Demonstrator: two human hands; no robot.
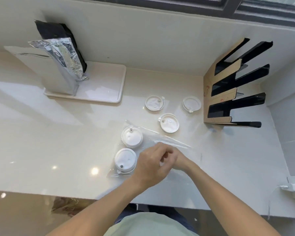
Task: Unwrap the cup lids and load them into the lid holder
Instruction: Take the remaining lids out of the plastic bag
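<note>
Clear plastic wrap (153, 142) lies flat on the counter (58, 133), front centre. Two white lids sit at its left end – upper wrapped lid (132, 137) and lower wrapped lid (125, 160), side by side, seemingly inside or under the film. Three more lids lie bare beyond it: far-left lid (154, 103), middle lid (169, 123), and far-right lid (192, 103), the last just beside the lid holder (216, 92).

Step in hand looks like unwrapping, partway done: three lids out, two not, none loaded. The holder's black slots look empty.

Next move, as a judgement: get the film open and slide the last two lids free, then gather all five for the holder.

Left hand (150, 166) sits over the wrap's near edge, fingers curled inward, thumb toward the other hand. It seems to be pinching film or a white scrap, but I cannot tell exactly what. Right hand (179, 159) is mostly hidden behind the left; fingers unreadable. Both forearms reach in from the bottom, converging.
</note>
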